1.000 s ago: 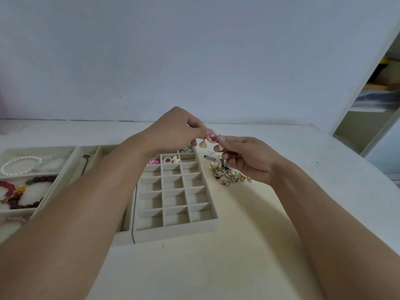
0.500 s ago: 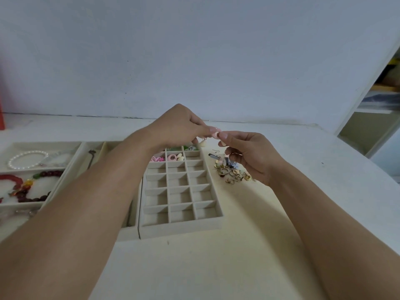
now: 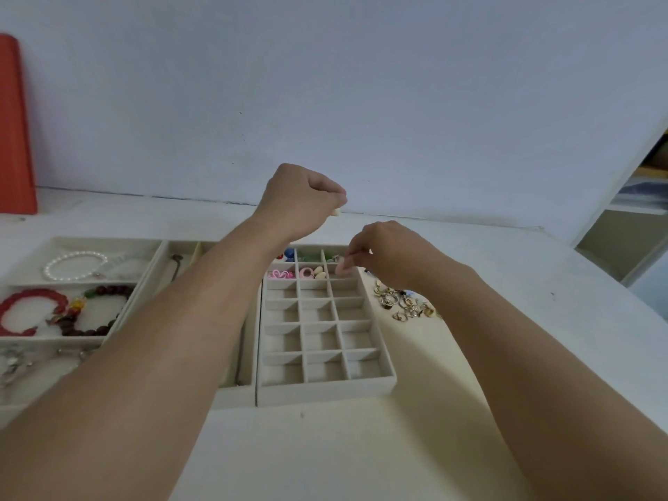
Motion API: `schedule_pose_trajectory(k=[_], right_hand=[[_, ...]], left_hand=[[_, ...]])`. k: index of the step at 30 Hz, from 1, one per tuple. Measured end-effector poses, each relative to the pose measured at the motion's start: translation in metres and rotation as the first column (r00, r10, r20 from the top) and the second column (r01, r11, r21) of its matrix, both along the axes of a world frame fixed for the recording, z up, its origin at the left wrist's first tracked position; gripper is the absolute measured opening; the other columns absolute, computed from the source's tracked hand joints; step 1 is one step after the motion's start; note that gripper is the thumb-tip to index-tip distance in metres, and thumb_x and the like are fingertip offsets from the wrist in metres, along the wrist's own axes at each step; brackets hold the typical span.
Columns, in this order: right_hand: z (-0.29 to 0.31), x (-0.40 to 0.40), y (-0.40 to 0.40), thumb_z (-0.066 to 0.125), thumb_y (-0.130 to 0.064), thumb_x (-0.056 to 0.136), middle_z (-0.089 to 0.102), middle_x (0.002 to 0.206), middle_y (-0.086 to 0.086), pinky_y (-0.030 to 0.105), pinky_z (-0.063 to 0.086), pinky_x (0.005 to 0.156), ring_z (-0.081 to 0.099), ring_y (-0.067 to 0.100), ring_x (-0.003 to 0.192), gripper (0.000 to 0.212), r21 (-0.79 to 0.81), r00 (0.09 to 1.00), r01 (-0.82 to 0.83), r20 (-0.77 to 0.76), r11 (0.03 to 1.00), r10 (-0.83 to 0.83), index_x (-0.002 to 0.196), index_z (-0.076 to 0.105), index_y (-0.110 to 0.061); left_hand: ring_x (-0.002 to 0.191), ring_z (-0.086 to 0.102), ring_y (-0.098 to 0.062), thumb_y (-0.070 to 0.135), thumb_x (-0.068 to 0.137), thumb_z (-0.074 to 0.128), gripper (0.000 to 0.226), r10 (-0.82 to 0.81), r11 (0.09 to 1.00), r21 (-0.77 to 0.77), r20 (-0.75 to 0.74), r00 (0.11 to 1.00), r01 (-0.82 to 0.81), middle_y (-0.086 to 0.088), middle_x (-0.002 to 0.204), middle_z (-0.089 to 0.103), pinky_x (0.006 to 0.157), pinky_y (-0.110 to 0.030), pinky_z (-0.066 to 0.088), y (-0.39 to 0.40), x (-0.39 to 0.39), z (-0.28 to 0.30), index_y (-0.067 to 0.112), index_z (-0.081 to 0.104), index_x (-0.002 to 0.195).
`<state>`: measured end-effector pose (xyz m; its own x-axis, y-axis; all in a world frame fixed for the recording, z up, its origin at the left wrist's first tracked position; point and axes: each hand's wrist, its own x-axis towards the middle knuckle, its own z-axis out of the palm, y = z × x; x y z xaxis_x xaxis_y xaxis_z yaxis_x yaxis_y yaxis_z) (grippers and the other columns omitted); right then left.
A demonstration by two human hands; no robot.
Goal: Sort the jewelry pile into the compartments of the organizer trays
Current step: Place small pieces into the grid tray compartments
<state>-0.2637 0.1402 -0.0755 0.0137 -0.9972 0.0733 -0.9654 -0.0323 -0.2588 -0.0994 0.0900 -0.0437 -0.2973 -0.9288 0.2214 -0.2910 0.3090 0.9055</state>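
Observation:
A beige grid organizer tray (image 3: 327, 390) lies in the middle of the table, with colourful pieces in its far compartments. My left hand (image 3: 296, 200) is raised above the tray's far end and pinches a small cream bead earring (image 3: 337, 212). My right hand (image 3: 386, 253) hovers lower, over the tray's far right compartments, its fingertips pinching a small pink piece (image 3: 341, 270). The jewelry pile (image 3: 405, 301) of gold and silver rings sits on the table just right of the tray, partly hidden by my right wrist.
A wider tray (image 3: 21, 341) at the left holds a pearl bracelet (image 3: 74, 263), a red bracelet (image 3: 27, 312) and a dark bead bracelet (image 3: 97, 320). A narrow tray (image 3: 180, 254) lies between them. An orange object (image 3: 14, 128) stands far left; shelves (image 3: 636, 218) at right.
My hands, which were pinching together at one spot, have parted: the left rose with the cream earring, the right dropped toward the tray's far right compartments. The camera tilted left.

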Motion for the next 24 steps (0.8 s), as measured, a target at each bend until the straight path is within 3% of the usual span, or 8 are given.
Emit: schedule_pose_trajectory(k=[3, 8, 11, 16, 21, 24], right_hand=[[-0.001, 0.007, -0.009, 0.066, -0.033, 0.094, 0.063, 0.09, -0.008, 0.043, 0.053, 0.085, 0.061, 0.018, 0.094, 0.012, 0.067, 0.997, -0.032, -0.062, 0.997, 0.037, 0.09, 0.077, -0.03], [-0.006, 0.009, -0.015, 0.069, -0.031, 0.093, 0.06, 0.088, -0.006, 0.039, 0.051, 0.084, 0.06, 0.02, 0.096, 0.014, 0.073, 0.996, -0.063, -0.057, 0.995, 0.067, 0.098, 0.079, -0.023], [-0.007, 0.008, -0.016, 0.072, -0.03, 0.091, 0.067, 0.088, -0.002, 0.037, 0.053, 0.079, 0.063, 0.021, 0.09, 0.011, 0.057, 0.998, -0.067, -0.018, 0.996, 0.068, 0.096, 0.08, -0.026], [-0.01, 0.005, -0.016, 0.08, -0.021, 0.083, 0.075, 0.086, -0.004, 0.015, 0.043, 0.055, 0.058, 0.003, 0.064, 0.006, -0.005, 0.995, -0.092, 0.034, 0.996, 0.092, 0.087, 0.078, -0.024], [-0.01, 0.006, -0.018, 0.078, -0.021, 0.084, 0.077, 0.084, -0.004, 0.029, 0.055, 0.062, 0.066, 0.018, 0.063, 0.007, 0.016, 0.997, -0.083, -0.004, 0.996, 0.084, 0.083, 0.08, -0.028], [-0.007, 0.008, -0.017, 0.073, -0.019, 0.088, 0.077, 0.086, -0.002, 0.022, 0.047, 0.055, 0.056, 0.008, 0.056, 0.012, 0.054, 0.995, -0.089, -0.034, 0.995, 0.091, 0.09, 0.081, -0.027]], left_hand=[[0.089, 0.068, -0.009, 0.019, 0.089, 0.072, 0.007, 0.006, 1.0, 0.01, -0.043, 0.999, -0.006, 0.006, 0.086, 0.074, 0.076, -0.022, 0.047, 0.001, 0.0, 0.001, 0.022, 0.079, 0.091], [0.087, 0.068, -0.008, 0.02, 0.088, 0.073, 0.007, -0.007, 1.0, 0.021, -0.044, 0.999, 0.008, 0.004, 0.084, 0.075, 0.076, -0.022, 0.048, 0.001, -0.001, 0.002, 0.02, 0.079, 0.092], [0.08, 0.067, -0.006, 0.021, 0.088, 0.073, 0.006, -0.011, 1.0, 0.024, -0.037, 0.999, 0.012, 0.005, 0.079, 0.074, 0.074, -0.022, 0.048, 0.001, -0.002, 0.001, 0.022, 0.078, 0.09], [0.074, 0.066, -0.003, 0.02, 0.088, 0.072, 0.006, -0.012, 1.0, 0.024, -0.028, 1.0, 0.012, 0.006, 0.076, 0.073, 0.07, -0.02, 0.047, 0.002, -0.003, 0.0, 0.02, 0.078, 0.09], [0.082, 0.068, -0.008, 0.021, 0.088, 0.072, 0.007, -0.009, 0.999, 0.034, -0.027, 1.0, 0.01, 0.001, 0.082, 0.076, 0.076, -0.023, 0.051, 0.003, -0.002, 0.0, 0.019, 0.078, 0.091], [0.075, 0.067, -0.004, 0.021, 0.088, 0.072, 0.008, -0.006, 0.999, 0.034, -0.021, 1.0, 0.007, 0.002, 0.084, 0.075, 0.072, -0.021, 0.05, 0.004, -0.002, 0.0, 0.018, 0.078, 0.093]])
